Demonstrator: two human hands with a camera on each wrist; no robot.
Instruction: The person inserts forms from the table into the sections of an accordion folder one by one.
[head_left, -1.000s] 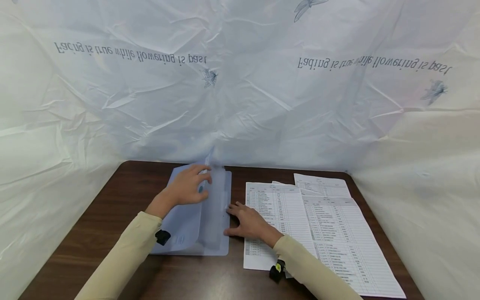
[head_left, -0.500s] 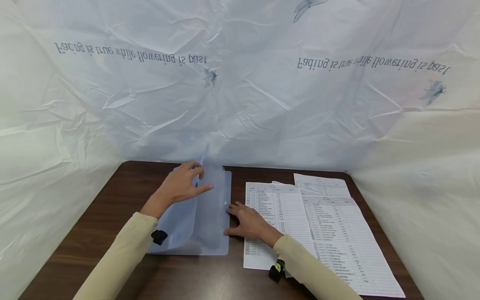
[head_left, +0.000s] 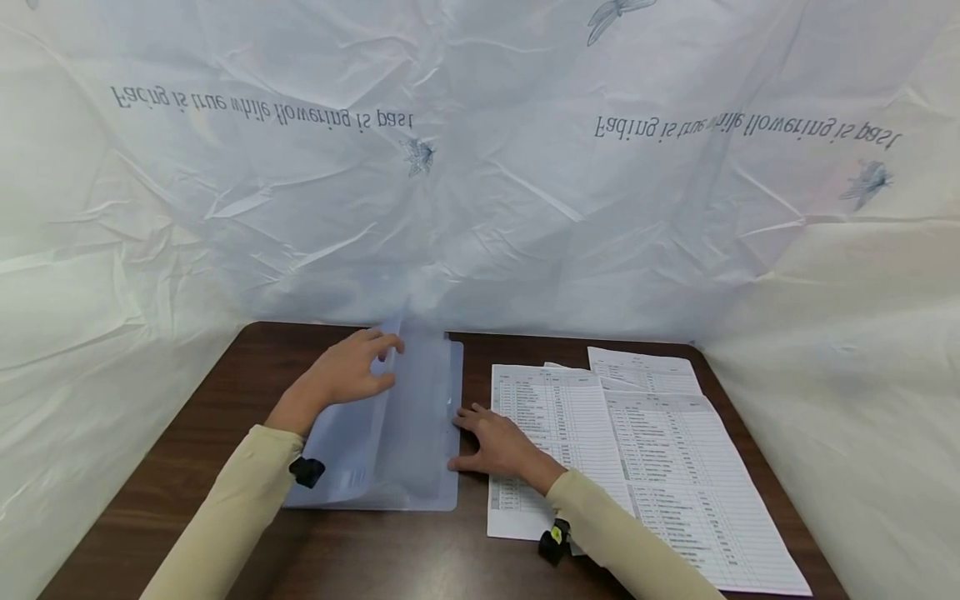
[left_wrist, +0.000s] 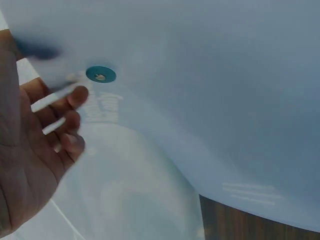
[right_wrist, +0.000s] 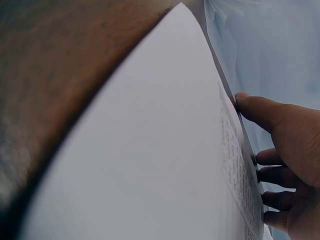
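Note:
A translucent blue plastic snap folder (head_left: 422, 442) lies on the table with its flap (head_left: 341, 446) partly raised toward the left. My left hand (head_left: 341, 371) is at the flap's edge, its thumb apart from the bent fingers. In the left wrist view, a round teal snap button (left_wrist: 101, 74) shows on the flap beside the fingertips (left_wrist: 75, 142); how they touch the plastic is unclear. My right hand (head_left: 501, 442) rests with spread fingers at the folder's right edge, its palm over the printed sheets (head_left: 551, 417).
More printed sheets (head_left: 690, 467) lie overlapping on the right, with another sheet (head_left: 645, 371) at the back. Behind the dark wooden table (head_left: 375, 554) and along both sides hangs a white printed curtain (head_left: 495, 217). Black wrist cameras (head_left: 307, 472) sit at both wrists.
My left hand has moved left and slightly up, and the folder's flap edge has shifted left with it, uncovering more of the inside. The right hand and the sheets have stayed put.

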